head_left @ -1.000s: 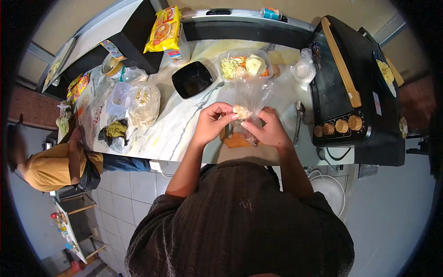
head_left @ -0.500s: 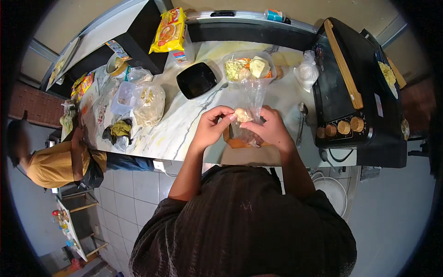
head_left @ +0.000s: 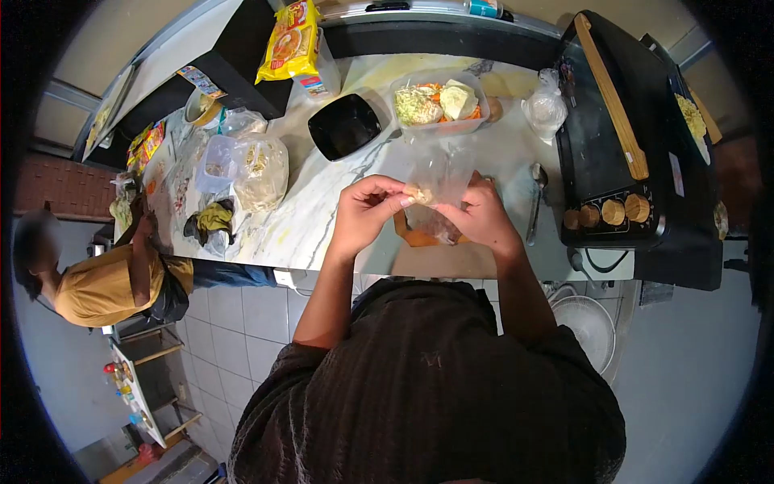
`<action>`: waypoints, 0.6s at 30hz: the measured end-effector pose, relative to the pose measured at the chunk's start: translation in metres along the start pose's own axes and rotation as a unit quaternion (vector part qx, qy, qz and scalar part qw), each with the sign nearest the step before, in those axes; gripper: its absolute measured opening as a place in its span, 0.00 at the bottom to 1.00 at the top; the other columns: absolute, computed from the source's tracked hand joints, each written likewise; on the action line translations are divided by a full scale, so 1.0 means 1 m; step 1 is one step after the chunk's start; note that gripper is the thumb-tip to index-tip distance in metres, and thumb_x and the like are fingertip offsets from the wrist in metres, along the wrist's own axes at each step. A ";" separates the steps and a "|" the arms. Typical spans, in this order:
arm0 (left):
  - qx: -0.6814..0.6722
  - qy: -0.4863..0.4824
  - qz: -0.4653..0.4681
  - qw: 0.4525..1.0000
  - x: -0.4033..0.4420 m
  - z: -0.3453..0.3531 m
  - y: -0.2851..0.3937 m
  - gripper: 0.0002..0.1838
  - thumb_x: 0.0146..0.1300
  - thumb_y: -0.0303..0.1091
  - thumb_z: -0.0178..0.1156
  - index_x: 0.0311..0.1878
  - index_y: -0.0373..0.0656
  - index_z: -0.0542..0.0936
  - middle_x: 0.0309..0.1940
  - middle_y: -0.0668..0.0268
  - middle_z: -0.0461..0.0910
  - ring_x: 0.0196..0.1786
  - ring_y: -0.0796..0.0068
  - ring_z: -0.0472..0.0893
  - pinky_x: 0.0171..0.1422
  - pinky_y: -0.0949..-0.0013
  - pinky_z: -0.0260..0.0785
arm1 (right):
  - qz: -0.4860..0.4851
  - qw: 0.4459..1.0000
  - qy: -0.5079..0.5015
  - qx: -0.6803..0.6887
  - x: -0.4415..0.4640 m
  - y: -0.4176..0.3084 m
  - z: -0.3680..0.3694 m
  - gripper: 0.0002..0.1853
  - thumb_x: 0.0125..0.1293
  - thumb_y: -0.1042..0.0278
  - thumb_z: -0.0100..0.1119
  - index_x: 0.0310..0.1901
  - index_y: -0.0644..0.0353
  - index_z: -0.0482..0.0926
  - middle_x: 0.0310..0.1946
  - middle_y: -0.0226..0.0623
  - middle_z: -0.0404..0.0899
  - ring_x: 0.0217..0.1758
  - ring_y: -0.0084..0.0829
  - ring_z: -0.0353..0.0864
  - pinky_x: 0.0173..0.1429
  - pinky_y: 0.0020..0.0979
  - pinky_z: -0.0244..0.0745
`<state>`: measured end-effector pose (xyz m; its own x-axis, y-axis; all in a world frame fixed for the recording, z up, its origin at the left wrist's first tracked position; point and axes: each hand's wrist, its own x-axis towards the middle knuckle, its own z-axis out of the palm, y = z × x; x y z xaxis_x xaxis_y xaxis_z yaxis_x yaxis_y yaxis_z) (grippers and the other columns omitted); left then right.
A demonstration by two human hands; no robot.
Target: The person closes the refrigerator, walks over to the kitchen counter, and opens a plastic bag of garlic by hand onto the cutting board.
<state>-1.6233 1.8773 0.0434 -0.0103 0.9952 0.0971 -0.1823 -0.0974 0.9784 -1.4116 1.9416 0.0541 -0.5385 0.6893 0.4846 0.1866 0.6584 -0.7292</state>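
The grip of the left hand point(head_left: 367, 211) is closed on a small pale piece point(head_left: 418, 194), pinched between thumb and fingertips, at the centre of the frame. The right hand point(head_left: 486, 216) grips the clear plastic bag point(head_left: 439, 171) just right of the piece. The bag spreads above and between the hands; beyond it, toward the upper centre, sits the container of chopped vegetables point(head_left: 438, 103) on the counter point(head_left: 310, 230).
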 end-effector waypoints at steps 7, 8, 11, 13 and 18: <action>0.096 -0.012 0.049 0.994 0.004 0.002 0.001 0.04 0.62 0.23 0.65 0.40 0.35 0.82 0.35 0.66 0.80 0.38 0.79 0.76 0.43 0.75 0.67 | 0.156 0.981 0.015 0.115 0.003 -0.016 0.004 0.15 0.53 0.66 0.72 0.40 0.64 0.84 0.37 0.43 0.85 0.38 0.33 0.84 0.44 0.31 0.75; 0.113 -0.021 0.060 0.992 0.005 0.001 0.002 0.04 0.63 0.23 0.65 0.40 0.35 0.82 0.34 0.66 0.79 0.37 0.78 0.75 0.43 0.75 0.67 | 0.180 0.978 0.013 0.105 -0.003 -0.004 0.007 0.14 0.53 0.67 0.71 0.39 0.65 0.83 0.35 0.43 0.84 0.37 0.35 0.83 0.43 0.32 0.75; 0.134 -0.051 0.078 0.987 0.005 -0.001 0.007 0.05 0.61 0.24 0.65 0.41 0.36 0.82 0.34 0.66 0.79 0.37 0.76 0.75 0.44 0.74 0.67 | 0.164 0.983 0.019 0.084 -0.002 0.003 0.006 0.12 0.52 0.69 0.68 0.37 0.65 0.83 0.32 0.44 0.83 0.33 0.39 0.82 0.42 0.34 0.75; 0.122 -0.051 0.095 0.987 0.007 0.002 0.008 0.06 0.61 0.24 0.66 0.41 0.37 0.82 0.34 0.66 0.79 0.37 0.76 0.75 0.45 0.73 0.66 | 0.125 0.989 0.025 0.074 -0.002 0.000 0.005 0.11 0.51 0.69 0.67 0.36 0.65 0.82 0.30 0.45 0.82 0.32 0.42 0.81 0.42 0.36 0.74; 0.102 -0.002 0.123 0.987 0.011 0.009 0.016 0.09 0.59 0.26 0.67 0.43 0.39 0.82 0.35 0.67 0.80 0.39 0.77 0.76 0.46 0.73 0.65 | 0.114 0.990 -0.076 -0.024 0.004 -0.005 -0.001 0.09 0.58 0.69 0.59 0.38 0.64 0.82 0.32 0.47 0.81 0.38 0.48 0.80 0.47 0.41 0.70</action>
<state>-1.6173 1.8862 0.0615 -0.0260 0.9409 0.3376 0.0273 -0.3369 0.9412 -1.4133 1.9416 0.0601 -0.5945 0.7708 0.2289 0.3546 0.5068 -0.7857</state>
